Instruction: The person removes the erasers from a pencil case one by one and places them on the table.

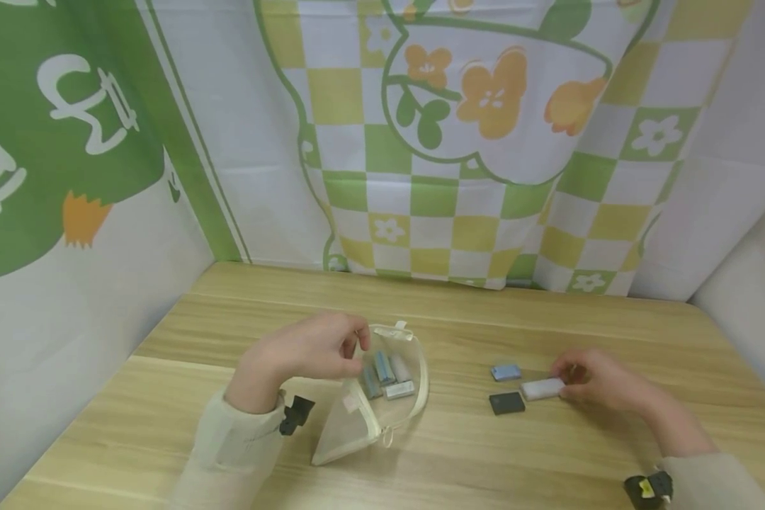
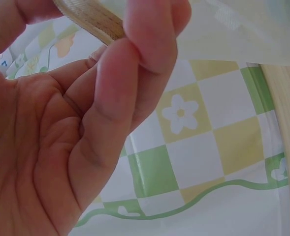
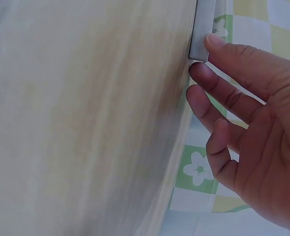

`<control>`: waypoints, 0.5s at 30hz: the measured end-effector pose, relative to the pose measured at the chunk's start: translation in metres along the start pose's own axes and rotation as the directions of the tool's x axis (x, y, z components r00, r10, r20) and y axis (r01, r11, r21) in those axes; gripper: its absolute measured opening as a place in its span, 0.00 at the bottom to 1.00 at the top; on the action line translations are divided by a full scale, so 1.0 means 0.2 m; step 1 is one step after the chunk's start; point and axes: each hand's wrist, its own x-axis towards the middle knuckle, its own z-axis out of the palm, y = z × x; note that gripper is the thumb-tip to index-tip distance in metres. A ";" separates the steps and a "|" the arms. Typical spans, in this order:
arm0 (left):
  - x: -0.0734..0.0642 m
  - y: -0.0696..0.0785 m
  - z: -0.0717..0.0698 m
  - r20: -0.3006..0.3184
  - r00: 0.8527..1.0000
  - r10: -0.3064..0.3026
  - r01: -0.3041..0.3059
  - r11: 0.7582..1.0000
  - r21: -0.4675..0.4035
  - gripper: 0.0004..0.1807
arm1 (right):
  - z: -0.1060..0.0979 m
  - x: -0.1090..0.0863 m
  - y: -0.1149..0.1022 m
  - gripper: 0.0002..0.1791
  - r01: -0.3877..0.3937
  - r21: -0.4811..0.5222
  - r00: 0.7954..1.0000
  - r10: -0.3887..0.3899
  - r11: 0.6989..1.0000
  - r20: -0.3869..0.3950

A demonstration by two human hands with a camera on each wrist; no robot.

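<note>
Head view: a white block (image 1: pixel 542 389) lies at the right of the table (image 1: pixel 459 460), with a blue block (image 1: pixel 506 372) off its far left corner and a black block (image 1: pixel 507 403) off its near left corner, so close that I cannot tell whether they touch it. I have the right hand (image 1: pixel 602 382) pinching the white block by its right end; the right wrist view agrees, thumb against a side, but I cannot tell whether any weight is off the wood. The left hand (image 1: pixel 321 347) grips the rim of the mesh pouch (image 1: pixel 344 432), left of centre; the left wrist view shows an edge strip (image 2: pixel 93 17) caught by curled fingers. The pouch gapes upward, several small blocks (image 1: pixel 383 367) lying inside. Technique, my judgement: an end pinch may let the piece swivel, so I would set thumb and forefinger squarely across its sides, firm but not hard. Any lift is best straight up before sideways travel, since the black and blue neighbours could be nudged. I would hold the rim taut, as slack mesh could fold the mouth inward, with the left fingers clear of its middle.
</note>
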 end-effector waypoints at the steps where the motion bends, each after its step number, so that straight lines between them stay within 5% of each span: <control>1: 0.00 0.00 0.00 0.001 1.000 0.000 0.000 1.000 0.002 0.13 | 0.00 0.00 0.00 0.13 -0.002 0.002 1.000 0.002 1.000 0.001; 15: 0.00 0.00 0.00 -0.004 1.000 0.004 -0.004 1.000 0.008 0.13 | -0.04 0.02 -0.10 0.12 0.033 -0.039 0.995 -0.036 0.999 -0.089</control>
